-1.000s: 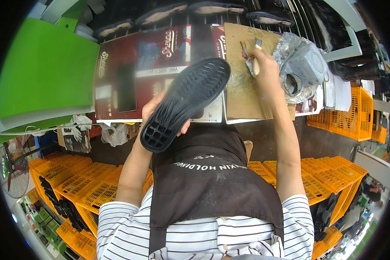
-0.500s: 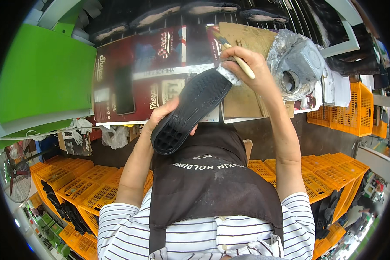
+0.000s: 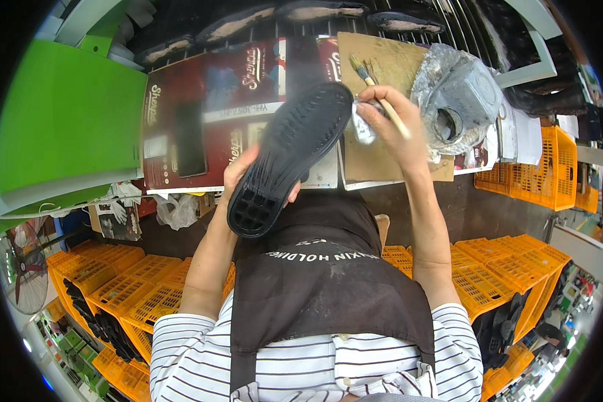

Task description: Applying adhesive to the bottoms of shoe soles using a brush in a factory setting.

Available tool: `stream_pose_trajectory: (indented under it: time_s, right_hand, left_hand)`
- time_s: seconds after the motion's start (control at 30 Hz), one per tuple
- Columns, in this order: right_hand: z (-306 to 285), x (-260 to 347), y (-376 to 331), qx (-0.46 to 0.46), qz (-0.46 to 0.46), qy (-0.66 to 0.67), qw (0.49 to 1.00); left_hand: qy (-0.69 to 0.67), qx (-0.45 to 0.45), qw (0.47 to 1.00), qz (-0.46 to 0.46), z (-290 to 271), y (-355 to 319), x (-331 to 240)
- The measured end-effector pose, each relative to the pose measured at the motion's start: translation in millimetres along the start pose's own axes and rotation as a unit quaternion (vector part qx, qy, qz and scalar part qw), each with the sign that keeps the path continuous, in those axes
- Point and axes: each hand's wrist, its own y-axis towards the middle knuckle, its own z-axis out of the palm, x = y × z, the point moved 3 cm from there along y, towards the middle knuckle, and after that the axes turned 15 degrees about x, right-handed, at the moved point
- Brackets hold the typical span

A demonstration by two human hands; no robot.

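Note:
My left hand point(image 3: 241, 167) grips a black shoe sole point(image 3: 298, 141) near its heel end. The sole slants up to the right, and its heel shows a grid of square hollows. Just right of the toe end is my right hand point(image 3: 400, 117), closed around a paintbrush point(image 3: 368, 78) with a pale wooden handle, bristles pointing up and left. A crumpled white cloth point(image 3: 364, 128) is pinched in the same hand, close beside the sole's edge. Whether the cloth touches the sole I cannot tell.
Dark red printed cardboard point(image 3: 208, 67) and a brown cardboard sheet point(image 3: 382, 151) cover the bench. A grey container point(image 3: 465, 97) wrapped in plastic stands at the right, beyond it an orange crate point(image 3: 543, 167). A green panel point(image 3: 67, 114) is at the left. Dark shoe parts point(image 3: 321, 12) lie on the rack behind.
My right hand, with the brush and cloth, has moved right and a little down, away from the sole's toe. The sole has shifted slightly left, its toe end swinging up and leftward.

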Motion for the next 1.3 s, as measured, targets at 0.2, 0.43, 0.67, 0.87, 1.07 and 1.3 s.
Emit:
stream_pose_trajectory:
  time_s: [0.2,0.43,0.67,0.87,1.07,1.3]
  right_hand:
    - [11,-7,-8,-0.104,-0.021,0.086,0.991]
    - [22,8,-14,-0.139,-0.08,0.089,0.983]
    - [35,2,-17,-0.144,-0.044,0.15,0.977]
    - [15,3,-7,-0.191,-0.11,0.029,0.975]
    - [5,4,6,-0.104,-0.078,0.012,0.991]
    - [0,19,25,-0.037,-0.17,-0.134,0.976]
  left_hand:
    - [0.008,-0.005,1.0,0.018,4,5,-5]
    - [-0.033,-0.003,0.999,0.029,-2,6,3]
    - [-0.046,0.027,0.998,0.022,-2,8,12]
    - [-0.063,0.022,0.998,-0.017,4,3,16]
    - [-0.01,-0.062,0.992,-0.106,7,-5,20]
    - [-0.079,-0.007,0.994,-0.068,-9,-5,21]
